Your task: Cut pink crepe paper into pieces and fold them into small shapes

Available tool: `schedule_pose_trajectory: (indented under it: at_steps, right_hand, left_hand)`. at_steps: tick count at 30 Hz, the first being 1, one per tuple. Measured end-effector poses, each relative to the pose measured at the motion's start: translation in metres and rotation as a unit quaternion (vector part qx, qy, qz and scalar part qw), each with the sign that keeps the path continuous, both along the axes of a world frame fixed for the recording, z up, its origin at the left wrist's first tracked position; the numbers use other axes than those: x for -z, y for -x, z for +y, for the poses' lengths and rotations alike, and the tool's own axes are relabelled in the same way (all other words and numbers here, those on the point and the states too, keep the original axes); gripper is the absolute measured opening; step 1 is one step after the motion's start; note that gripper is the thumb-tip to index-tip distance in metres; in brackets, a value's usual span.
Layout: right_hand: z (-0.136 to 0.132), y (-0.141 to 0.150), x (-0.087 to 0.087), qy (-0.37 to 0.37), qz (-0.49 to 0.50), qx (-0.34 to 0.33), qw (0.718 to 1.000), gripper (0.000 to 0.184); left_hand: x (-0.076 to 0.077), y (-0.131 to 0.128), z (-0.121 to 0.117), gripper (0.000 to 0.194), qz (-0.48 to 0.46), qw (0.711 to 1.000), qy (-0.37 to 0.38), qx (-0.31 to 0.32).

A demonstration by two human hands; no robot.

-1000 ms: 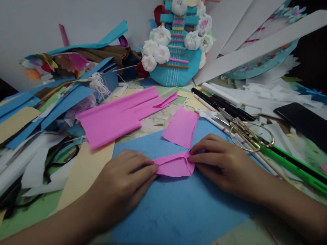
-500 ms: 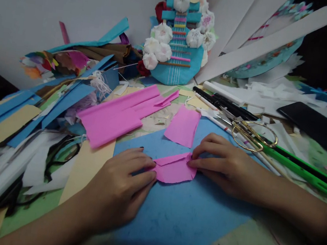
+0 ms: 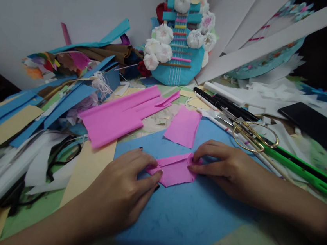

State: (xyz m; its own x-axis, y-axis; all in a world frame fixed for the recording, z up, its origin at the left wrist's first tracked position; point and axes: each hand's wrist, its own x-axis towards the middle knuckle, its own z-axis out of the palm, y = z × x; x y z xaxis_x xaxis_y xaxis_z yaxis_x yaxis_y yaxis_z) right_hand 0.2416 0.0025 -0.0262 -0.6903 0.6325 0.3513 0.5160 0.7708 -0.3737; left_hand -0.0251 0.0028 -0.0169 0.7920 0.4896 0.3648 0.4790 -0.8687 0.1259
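Observation:
A small piece of pink crepe paper (image 3: 177,173) lies over a blue sheet (image 3: 166,221), its far edge folded over in a strip. My left hand (image 3: 131,187) pinches its left end between thumb and fingers. At the right end, the thumb and forefinger of my right hand (image 3: 225,165) close on the folded corner. Just beyond sits another cut pink piece (image 3: 183,126), flat and untouched. A larger folded length of pink crepe paper (image 3: 113,122) rests behind my left hand.
Gold-handled scissors (image 3: 249,136), black pens (image 3: 227,104) and a green cutter (image 3: 300,167) lie to the right, near a black phone (image 3: 316,126). Paper scraps (image 3: 18,121) crowd the left. A blue paper guitar (image 3: 177,67) with white flowers stands at the back.
My left thumb and fingers have shifted on the small pink piece, and more of its left end shows. The right fingers have bunched its right corner a little.

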Motion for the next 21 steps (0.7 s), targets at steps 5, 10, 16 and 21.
schedule_pose_trajectory:
  at_steps: [5, 10, 16, 21]
  right_hand:
    - [0.0, 0.0, 0.0, 0.019, 0.004, 0.007, 1.0, 0.023]
    - [0.001, 0.001, -0.001, 0.072, 0.017, 0.034, 0.997, 0.018]
    - [0.004, 0.005, 0.0, 0.048, 0.018, 0.037, 0.998, 0.026]
    - [0.001, 0.006, 0.002, -0.054, -0.013, 0.02, 0.998, 0.018]
  left_hand:
    - [-0.002, 0.0, 0.0, 0.022, 0.005, 1.0, -0.001, 0.001]
    - [0.001, 0.001, 0.006, 0.018, -0.014, 0.999, 0.046, -0.004]
    - [0.006, 0.002, 0.014, 0.015, -0.042, 0.999, 0.017, 0.011]
    - [0.006, 0.001, 0.015, 0.014, -0.05, 0.999, 0.0, 0.012]
